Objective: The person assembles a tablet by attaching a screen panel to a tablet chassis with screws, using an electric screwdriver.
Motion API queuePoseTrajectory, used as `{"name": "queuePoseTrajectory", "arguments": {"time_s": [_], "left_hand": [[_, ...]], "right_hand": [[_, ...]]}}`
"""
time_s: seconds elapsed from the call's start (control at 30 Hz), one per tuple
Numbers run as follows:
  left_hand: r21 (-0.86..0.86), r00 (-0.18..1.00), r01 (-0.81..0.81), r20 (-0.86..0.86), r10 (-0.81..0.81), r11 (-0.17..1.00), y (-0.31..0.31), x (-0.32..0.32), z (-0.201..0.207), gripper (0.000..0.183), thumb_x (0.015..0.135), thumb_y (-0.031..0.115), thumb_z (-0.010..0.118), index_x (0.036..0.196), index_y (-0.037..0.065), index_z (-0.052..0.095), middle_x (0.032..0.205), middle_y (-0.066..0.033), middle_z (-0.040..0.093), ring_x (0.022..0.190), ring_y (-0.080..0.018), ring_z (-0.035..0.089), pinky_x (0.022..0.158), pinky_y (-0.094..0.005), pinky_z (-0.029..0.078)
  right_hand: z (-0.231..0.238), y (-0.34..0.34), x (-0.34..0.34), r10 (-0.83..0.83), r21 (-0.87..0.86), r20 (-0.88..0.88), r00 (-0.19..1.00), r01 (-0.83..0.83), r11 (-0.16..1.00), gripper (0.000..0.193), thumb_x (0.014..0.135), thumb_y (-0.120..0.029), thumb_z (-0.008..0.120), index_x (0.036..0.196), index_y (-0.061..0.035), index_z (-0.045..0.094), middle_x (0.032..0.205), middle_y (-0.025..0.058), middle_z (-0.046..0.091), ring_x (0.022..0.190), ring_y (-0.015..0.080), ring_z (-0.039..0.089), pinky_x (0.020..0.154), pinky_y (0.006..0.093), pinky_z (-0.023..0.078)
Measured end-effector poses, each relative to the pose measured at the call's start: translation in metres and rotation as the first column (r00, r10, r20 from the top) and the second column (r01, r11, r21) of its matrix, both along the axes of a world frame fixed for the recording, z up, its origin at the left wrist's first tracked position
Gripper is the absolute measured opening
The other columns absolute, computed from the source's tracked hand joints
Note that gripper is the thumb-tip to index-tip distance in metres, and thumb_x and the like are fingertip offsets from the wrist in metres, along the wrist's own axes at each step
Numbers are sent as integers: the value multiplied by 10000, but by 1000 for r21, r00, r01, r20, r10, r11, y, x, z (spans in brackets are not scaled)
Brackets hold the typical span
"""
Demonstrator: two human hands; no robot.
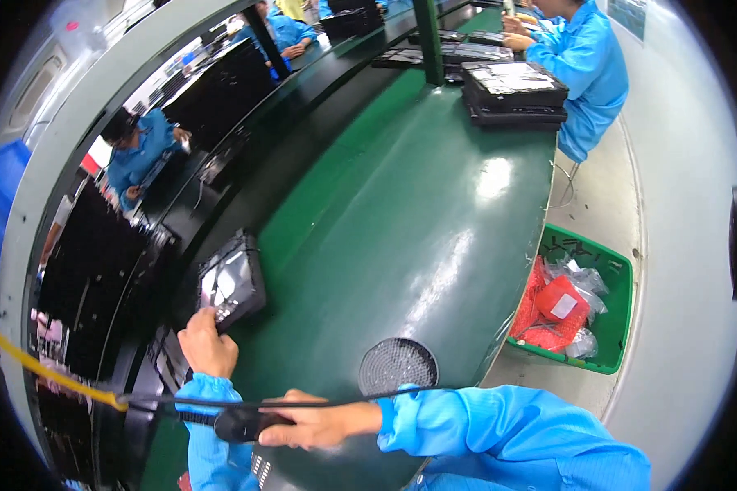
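Touching the near end of a black tray (234, 278) with its fingertips, the left hand (209, 348) stands at the left side of the green bench (360, 221); whether its grip closes on the edge, I cannot tell. The tray sits tilted in view, with shiny pale pieces on top. The right hand (315, 421) reaches across in front of the body, its grip narrow, thumb and fingers holding the end of a black device (244, 425) that lies over the left sleeve (213, 401). A dark cord (303, 403) runs just above it, joined on the left to a yellow cord (53, 375). Near the right forearm, a round dish (399, 366) full of small pale bits rests on the bench. More black trays (516, 94) are stacked at the far end, beside a seated co-worker (585, 69) in blue. On the floor at right, a green bin (622, 327) holds red bags (561, 309) and clear bags (591, 282).
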State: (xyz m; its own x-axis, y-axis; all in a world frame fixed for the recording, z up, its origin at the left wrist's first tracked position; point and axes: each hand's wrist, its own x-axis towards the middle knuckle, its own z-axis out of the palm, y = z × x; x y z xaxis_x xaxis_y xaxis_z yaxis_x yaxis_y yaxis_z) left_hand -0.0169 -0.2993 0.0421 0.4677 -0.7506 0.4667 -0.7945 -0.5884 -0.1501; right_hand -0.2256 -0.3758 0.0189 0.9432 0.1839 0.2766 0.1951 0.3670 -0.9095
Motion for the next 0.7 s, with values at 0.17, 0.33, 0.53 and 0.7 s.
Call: {"name": "queuePoseTrajectory", "arguments": {"time_s": [0.17,0.33,0.53,0.7], "left_hand": [[-8,942,303,-151,-300,953,90,-38,-36,397,608,106,581,993,10,584,922,-142,583,877,-354,551,714,-453,451],[266,964,117,-260,-46,957,101,-145,3,591,555,12,609,1137,-49,525,1195,-172,549,996,-338,518,784,-422,457],[305,963,62,-267,23,950,113,-223,6,568,605,35,606,1157,-68,525,1231,-166,528,961,-301,517,755,-407,452],[262,954,100,-301,-18,960,127,-274,-10,596,542,47,614,1123,-75,559,1197,-169,563,886,-290,520,737,-403,446]], "right_hand": [[16,-7,-12,43,122,-106,993,-30,992,280,928,-330,552,984,-59,505,680,6,528,576,58,515,479,209,433],[33,-30,-21,-95,105,-34,995,98,990,349,945,-371,506,892,-27,508,682,35,563,524,87,545,484,220,456],[31,-46,-19,-236,85,-20,972,237,968,495,913,-484,513,1001,3,542,662,52,557,514,101,543,476,227,453],[35,-45,-18,-258,88,1,966,257,963,570,891,-545,506,1019,8,549,653,57,567,494,104,554,471,224,460]]}}
